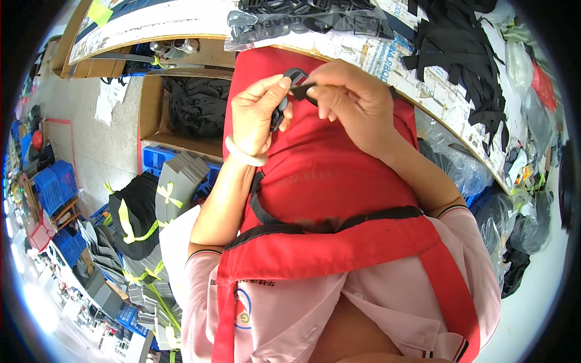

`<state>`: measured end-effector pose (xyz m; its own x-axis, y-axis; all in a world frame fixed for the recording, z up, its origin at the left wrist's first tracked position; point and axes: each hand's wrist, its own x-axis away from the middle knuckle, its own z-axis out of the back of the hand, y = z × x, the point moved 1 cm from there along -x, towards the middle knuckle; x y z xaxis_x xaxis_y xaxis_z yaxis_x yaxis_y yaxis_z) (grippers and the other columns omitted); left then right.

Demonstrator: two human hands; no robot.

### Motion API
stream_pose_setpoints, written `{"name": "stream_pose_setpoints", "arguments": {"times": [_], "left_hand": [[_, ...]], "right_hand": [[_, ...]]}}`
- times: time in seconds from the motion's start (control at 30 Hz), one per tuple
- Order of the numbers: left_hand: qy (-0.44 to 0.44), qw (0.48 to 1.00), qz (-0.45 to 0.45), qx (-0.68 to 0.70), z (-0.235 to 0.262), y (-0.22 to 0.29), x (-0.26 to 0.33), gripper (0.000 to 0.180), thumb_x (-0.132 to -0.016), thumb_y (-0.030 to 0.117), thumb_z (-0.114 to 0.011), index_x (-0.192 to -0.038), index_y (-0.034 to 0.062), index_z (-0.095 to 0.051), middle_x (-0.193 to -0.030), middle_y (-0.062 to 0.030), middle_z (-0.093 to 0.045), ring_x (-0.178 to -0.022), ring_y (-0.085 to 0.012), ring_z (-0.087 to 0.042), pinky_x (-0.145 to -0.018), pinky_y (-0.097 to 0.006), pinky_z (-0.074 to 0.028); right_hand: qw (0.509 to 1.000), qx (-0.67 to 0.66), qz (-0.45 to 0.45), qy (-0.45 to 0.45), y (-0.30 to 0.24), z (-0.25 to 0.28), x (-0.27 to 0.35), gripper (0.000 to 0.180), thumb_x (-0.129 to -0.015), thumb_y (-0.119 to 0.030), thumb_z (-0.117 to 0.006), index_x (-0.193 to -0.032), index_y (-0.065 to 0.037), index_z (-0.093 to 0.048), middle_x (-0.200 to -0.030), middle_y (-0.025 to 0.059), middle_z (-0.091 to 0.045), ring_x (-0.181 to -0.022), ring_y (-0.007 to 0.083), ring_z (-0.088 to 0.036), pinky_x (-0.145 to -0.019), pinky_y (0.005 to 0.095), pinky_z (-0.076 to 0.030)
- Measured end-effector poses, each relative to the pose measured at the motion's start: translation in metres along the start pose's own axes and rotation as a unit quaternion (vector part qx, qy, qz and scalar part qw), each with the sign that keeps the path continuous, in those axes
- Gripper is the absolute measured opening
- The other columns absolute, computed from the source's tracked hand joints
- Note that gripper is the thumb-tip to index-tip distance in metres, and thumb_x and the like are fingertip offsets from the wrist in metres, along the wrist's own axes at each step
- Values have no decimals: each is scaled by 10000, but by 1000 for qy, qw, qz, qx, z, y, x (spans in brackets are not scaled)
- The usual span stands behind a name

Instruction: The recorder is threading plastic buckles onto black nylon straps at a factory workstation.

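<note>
Buckle (293, 73) and strap (304, 92) between the fingers of two hands
The left hand (259, 109) has its fingers closed on the black buckle; one part of it shows beside the tip of the thumb, another part below, among the curled fingers. The right hand (358, 101) pinches the short black strap between thumb and forefinger, just beside the left fingertips; whether the strap passes through the buckle, I cannot tell. Under all these fingers lies the red apron (321, 157). Beyond the fingertips, on the table (133, 37), is a clear bag (261, 31), and to the right of the right fingers, many black bands (451, 66). Left of the left fingers stands a carton (150, 115) with dark things inside
</note>
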<state>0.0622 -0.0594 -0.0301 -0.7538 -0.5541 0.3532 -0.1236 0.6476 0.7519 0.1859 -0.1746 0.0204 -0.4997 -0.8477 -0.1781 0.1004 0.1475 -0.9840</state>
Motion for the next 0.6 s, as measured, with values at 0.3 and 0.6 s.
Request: {"name": "stream_pose_setpoints", "arguments": {"times": [0.3,0.6], "left_hand": [[44,983,-78,-164,-5,-2,8,166,-873,26,-653,-1025,-39,-667,-784,-73,-652,-530,-68,-556,-412,-184,-404],[-11,969,-134,-209,1,8,8,166,-863,17,-656,-1019,-34,-678,-860,-73,-632,-556,-75,-557,-443,-189,-416]], "right_hand": [[965,-18,-258,-33,14,8,-2,205,-884,-126,-659,-1017,-10,-555,-720,23,-591,-541,39,-535,-447,172,-421],[941,-135,-302,-68,34,15,-7,198,-926,-180,-604,-1025,-10,-586,-742,25,-599,-523,58,-534,-464,179,-430]]}}
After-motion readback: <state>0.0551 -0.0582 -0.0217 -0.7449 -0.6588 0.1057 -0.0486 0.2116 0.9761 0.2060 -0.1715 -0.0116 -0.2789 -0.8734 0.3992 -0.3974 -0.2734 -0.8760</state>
